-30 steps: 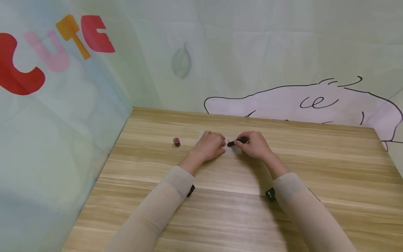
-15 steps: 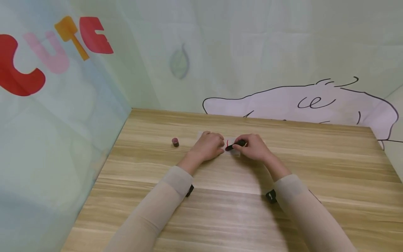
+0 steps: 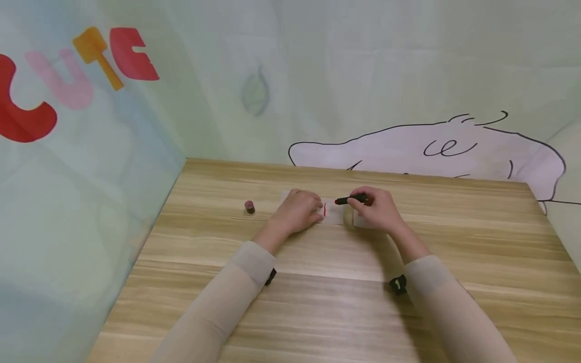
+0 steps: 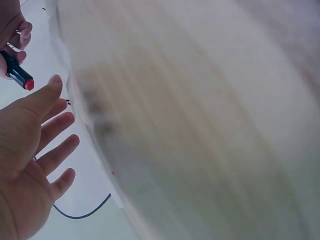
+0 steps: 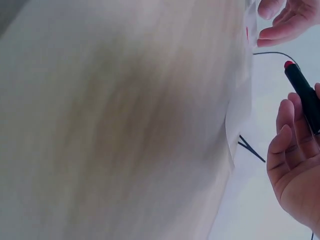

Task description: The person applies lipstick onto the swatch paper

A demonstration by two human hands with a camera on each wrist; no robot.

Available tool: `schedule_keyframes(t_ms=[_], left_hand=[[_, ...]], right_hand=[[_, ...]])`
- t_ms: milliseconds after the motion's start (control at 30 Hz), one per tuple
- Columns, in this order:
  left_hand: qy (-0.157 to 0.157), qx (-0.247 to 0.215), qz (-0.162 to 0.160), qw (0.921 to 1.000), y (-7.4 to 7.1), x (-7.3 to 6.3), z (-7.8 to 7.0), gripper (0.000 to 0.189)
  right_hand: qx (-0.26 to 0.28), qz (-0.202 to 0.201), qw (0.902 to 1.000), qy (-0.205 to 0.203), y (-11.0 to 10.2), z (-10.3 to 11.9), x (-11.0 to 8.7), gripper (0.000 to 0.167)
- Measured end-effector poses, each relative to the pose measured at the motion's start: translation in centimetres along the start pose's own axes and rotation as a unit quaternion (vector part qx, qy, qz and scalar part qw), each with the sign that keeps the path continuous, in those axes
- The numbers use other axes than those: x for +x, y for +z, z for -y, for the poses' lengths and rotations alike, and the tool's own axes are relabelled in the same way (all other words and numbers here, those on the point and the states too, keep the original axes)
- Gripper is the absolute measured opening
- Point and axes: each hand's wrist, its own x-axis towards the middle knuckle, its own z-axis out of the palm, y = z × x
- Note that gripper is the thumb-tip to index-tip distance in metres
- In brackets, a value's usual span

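My right hand (image 3: 376, 209) grips a black lipstick (image 3: 347, 199) with a red tip, held above a strip of thin white paper (image 3: 335, 217). In the right wrist view the lipstick (image 5: 302, 92) slants upward, its red tip apart from the paper. A short red stroke (image 3: 325, 209) marks the paper beside my left fingertips. My left hand (image 3: 299, 209) rests on the left part of the paper and hides some of it. In the left wrist view the left hand (image 4: 30, 145) has its fingers extended and spread, holding nothing.
A small, short cylinder with a pinkish top, perhaps the cap (image 3: 249, 206), stands on the wooden table (image 3: 317, 302) left of my left hand. Printed cloth walls (image 3: 363, 91) rise along the table's back and left edges. Dark straps (image 3: 398, 285) show at both wrists.
The red stroke grew longer, then my right hand lifted the lipstick off it and moved right, uncovering the stroke. My left hand stayed on the paper. The view shifted slightly.
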Motion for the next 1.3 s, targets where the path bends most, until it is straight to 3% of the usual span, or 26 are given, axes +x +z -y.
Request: schedule_keyframes(t_ms=[333, 733, 967, 1300], left_hand=[[0.022, 0.013, -0.040, 0.9989, -0.9, 0.7, -1.3, 0.031], [0.064, 0.020, -0.051, 0.9964, -0.4, 1.8, -1.7, 0.031], [0.068, 0.020, -0.039, 0.9967, 0.0, 2.6, -1.9, 0.030], [0.047, 0.010, -0.026, 0.9985, 0.1, 2.3, -1.1, 0.030]], right_hand=[[0.014, -0.027, 0.9996, 0.000, -1.9, 0.1, -0.4, 0.017], [0.003, -0.056, 0.9984, 0.011, -3.3, 0.5, -0.6, 0.017], [0.000, -0.069, 0.9975, 0.014, -3.9, 0.1, -0.7, 0.018], [0.007, -0.062, 0.9980, 0.007, -3.3, 0.3, -0.1, 0.017]])
